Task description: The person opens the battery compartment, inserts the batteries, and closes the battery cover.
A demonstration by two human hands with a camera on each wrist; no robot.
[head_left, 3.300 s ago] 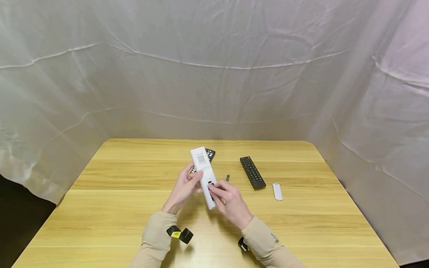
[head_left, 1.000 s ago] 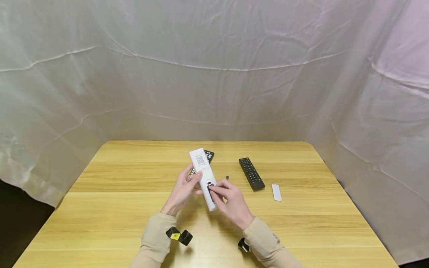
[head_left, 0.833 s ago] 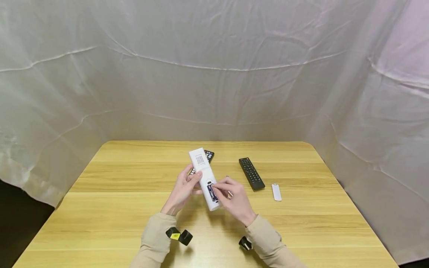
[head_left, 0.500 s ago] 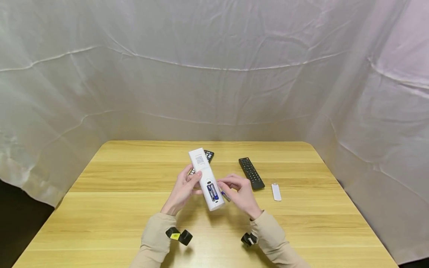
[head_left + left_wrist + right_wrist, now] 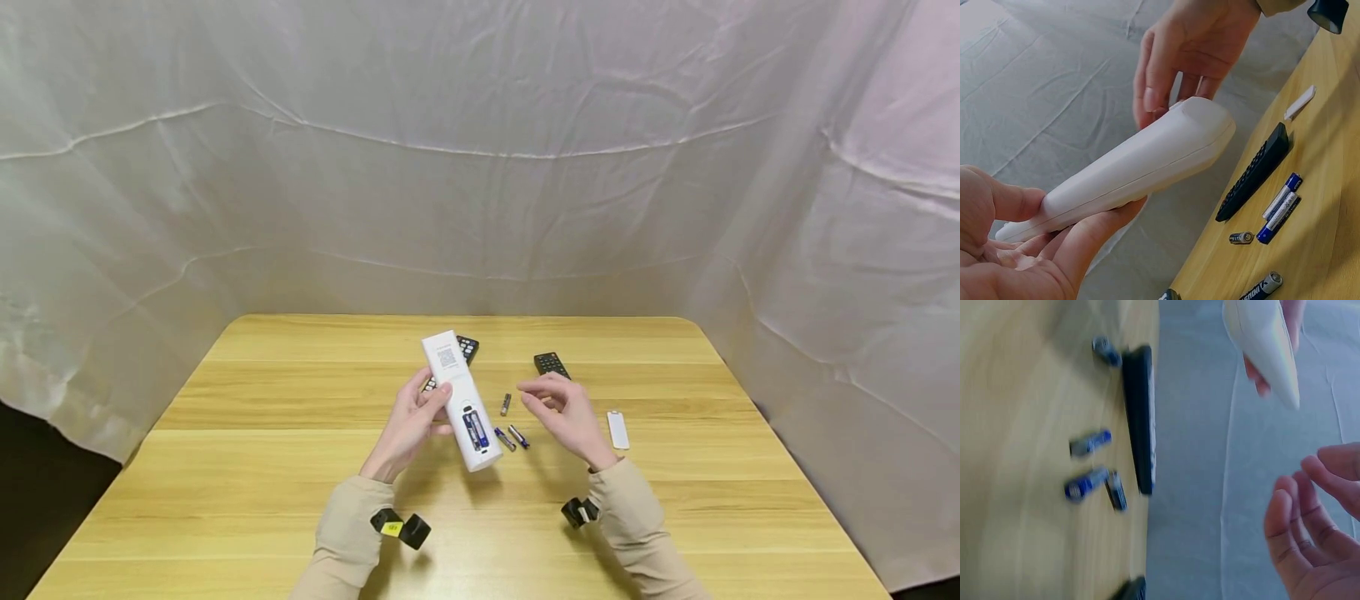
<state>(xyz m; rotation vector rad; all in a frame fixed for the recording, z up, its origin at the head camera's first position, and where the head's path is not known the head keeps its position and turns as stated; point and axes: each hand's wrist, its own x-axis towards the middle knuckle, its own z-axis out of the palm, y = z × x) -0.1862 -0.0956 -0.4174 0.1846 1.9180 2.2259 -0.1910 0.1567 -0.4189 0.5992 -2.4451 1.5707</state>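
Note:
My left hand (image 5: 408,421) grips a white remote control (image 5: 459,385), back side up, thumb across its back and fingers beneath. In its uncovered battery compartment lie blue-and-silver batteries (image 5: 476,429). My right hand (image 5: 568,414) is held to the right of it, fingers loosely bent with nothing between them; the right wrist view shows a gap between thumb and fingers. On the wooden table between the hands lie several loose batteries, among them a blue-ended one (image 5: 518,436) and a darker one (image 5: 506,405). A small white battery cover (image 5: 618,430) lies farther right.
Behind my right hand lies a black remote (image 5: 552,364), partly hidden by it. Another black remote (image 5: 469,347) with light buttons lies under the white one's line of sight. Grey cloth (image 5: 480,208) hangs around the table's (image 5: 262,467) back and sides.
My right hand has left the battery compartment and moved right, uncovering the batteries in it and the loose ones on the table. The left hand and white remote have hardly moved.

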